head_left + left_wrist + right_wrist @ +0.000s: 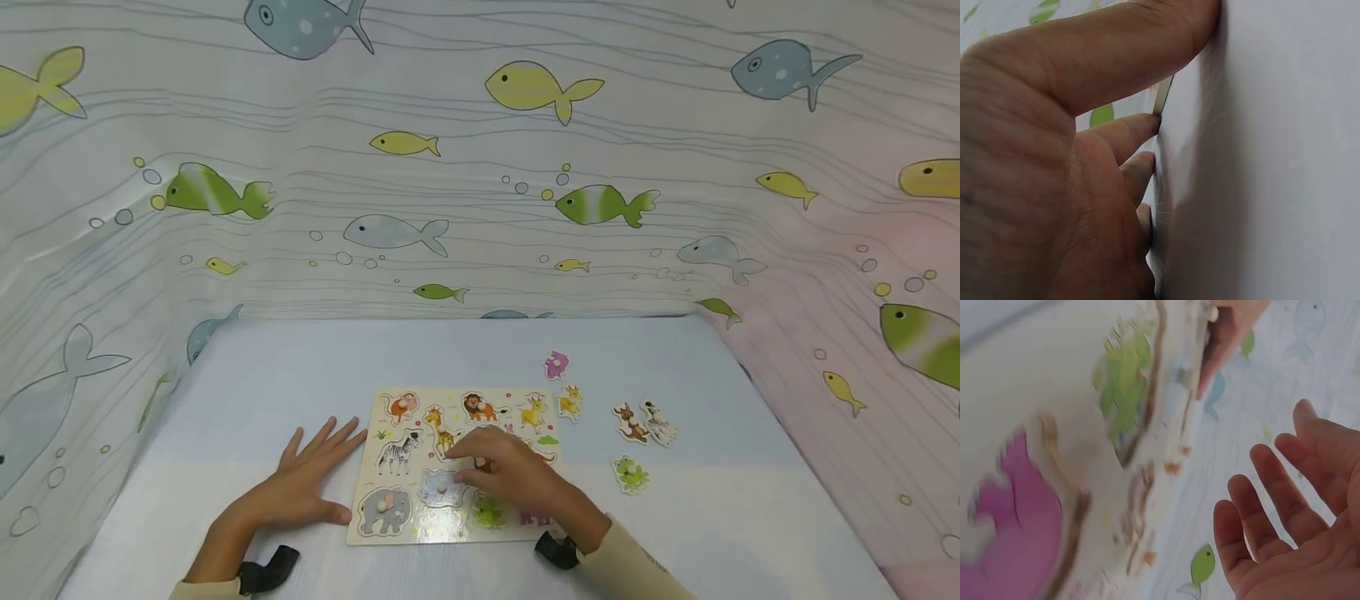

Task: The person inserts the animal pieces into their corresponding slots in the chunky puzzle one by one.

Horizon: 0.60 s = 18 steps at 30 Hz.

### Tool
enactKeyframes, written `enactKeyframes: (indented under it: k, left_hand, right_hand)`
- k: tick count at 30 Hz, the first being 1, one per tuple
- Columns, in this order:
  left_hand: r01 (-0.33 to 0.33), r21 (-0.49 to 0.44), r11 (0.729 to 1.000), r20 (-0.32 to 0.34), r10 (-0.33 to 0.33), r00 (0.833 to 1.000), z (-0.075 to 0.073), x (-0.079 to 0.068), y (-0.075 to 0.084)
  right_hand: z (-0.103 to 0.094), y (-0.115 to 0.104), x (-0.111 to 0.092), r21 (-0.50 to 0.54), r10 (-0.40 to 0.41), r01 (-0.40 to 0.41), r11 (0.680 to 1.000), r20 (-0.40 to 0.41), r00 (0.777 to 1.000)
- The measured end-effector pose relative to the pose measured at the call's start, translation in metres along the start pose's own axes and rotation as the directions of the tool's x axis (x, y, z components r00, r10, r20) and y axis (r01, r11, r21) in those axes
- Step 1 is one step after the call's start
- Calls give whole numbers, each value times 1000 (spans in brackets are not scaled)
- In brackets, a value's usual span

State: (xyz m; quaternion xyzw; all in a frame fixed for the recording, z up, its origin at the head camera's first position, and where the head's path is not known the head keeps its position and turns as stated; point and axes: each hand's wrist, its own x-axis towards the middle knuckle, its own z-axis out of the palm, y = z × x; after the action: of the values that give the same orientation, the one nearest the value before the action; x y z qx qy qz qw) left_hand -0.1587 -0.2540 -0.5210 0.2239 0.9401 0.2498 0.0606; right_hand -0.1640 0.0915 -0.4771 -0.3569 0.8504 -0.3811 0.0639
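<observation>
A wooden animal puzzle board [365, 467] lies on the table. My left hand [296, 492] rests on the table with fingers spread, its thumb and fingertips at the board's left edge. My right hand [510, 467] hovers over the middle of the board. In the right wrist view its fingers [1291, 506] are loosely bent, with nothing between them. Just below its fingertips is a shiny grey-blue piece [441, 489] with a knob. An elephant [385, 511], giraffe [438, 429] and lion [482, 407] also sit in the board. The right hand hides part of the board.
Right of the board lie a loose frog piece [632, 473], a kangaroo piece [630, 423] and a pale grey piece [660, 423] touching it. A goat piece [570, 402] and a purple piece [557, 365] lie near the upper right corner. Fish-patterned cloth [465, 183] surrounds the table.
</observation>
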Motion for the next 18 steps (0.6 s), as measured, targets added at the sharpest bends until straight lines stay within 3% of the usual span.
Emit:
enactKeyframes:
  k: [9,14,18]
  left_hand:
    - [10,0,1000,15,-10,1000,-2,5,2]
    - [9,-4,1000,18,-9,1000,-3,4,4]
    - [-1,-2,1000,9,1,1000,-3,3,4]
  right_hand:
    - [-52,12,-30,-39,46,-51,998,-139,989]
    - [-81,27,-53,-115,97,-129,985,-251,963]
    - [-100,36,-72,-113,176,-220,969,-309,935]
